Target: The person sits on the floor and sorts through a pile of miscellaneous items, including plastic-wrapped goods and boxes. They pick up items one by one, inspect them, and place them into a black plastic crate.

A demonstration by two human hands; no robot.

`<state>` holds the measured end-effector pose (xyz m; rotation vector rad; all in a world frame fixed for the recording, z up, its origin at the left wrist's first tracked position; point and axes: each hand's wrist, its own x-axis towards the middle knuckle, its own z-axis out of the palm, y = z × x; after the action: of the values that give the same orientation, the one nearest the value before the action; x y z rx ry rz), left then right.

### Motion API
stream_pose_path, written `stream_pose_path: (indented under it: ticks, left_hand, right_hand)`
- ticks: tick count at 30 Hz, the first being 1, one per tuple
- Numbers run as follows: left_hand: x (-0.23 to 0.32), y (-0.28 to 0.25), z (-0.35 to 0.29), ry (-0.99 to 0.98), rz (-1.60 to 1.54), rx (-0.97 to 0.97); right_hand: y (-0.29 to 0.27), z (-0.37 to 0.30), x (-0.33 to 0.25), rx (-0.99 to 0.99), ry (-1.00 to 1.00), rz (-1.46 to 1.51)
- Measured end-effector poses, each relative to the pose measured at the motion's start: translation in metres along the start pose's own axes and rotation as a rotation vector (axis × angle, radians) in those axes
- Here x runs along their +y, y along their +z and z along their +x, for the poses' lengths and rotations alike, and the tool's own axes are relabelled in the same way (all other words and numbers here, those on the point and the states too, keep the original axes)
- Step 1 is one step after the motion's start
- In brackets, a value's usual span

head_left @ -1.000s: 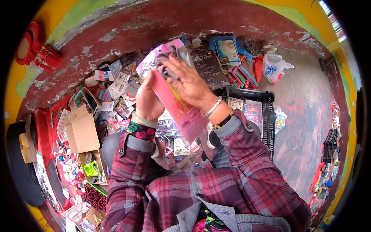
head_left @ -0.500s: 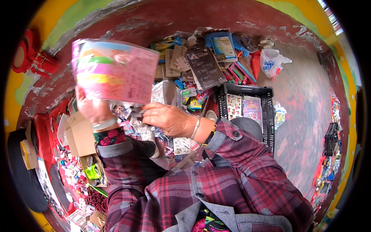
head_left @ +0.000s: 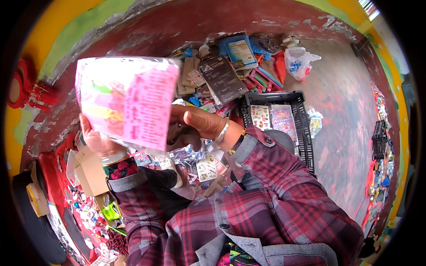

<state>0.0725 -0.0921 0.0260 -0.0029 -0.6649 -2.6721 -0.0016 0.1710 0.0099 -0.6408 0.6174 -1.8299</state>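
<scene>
Pink pkt [head_left: 146, 104] edges well apart fr crate [head_left: 305, 128]

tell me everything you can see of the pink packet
The pink packet is flat and roughly rectangular, in seemingly clear, glossy plastic. Green and yellow patches mark its left half, darker pink print its right; glare whitens the top. Raised and slightly tilted, it is held at its lower left by the left grip. Whether the right grip touches it is unclear.
</scene>
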Motion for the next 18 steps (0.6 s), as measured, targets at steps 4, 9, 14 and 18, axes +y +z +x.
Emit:
stream_pose_path:
  ticks: [4, 9, 14, 18]
  left_hand:
    - [-0.038, 0.018, 0.004, -0.039, 0.068, 0.037]
    - [-0.057, 0.015, -0.001, -0.087, 0.269, -0.319]
    - [-0.092, 0.020, -0.034, -0.461, 0.800, -0.374]
    - [-0.130, 0.000, -0.052, -0.207, 1.110, -0.414]
  right_hand:
    - [0.015, -0.007, -0.017, 0.242, -0.118, -0.143]
    - [0.012, -0.004, -0.020, 0.458, -0.314, 0.177]
    - [0.030, -0.018, -0.019, 0.498, -0.432, 0.225]
    - [0.033, -0.039, -0.011, 0.461, -0.432, 0.229]
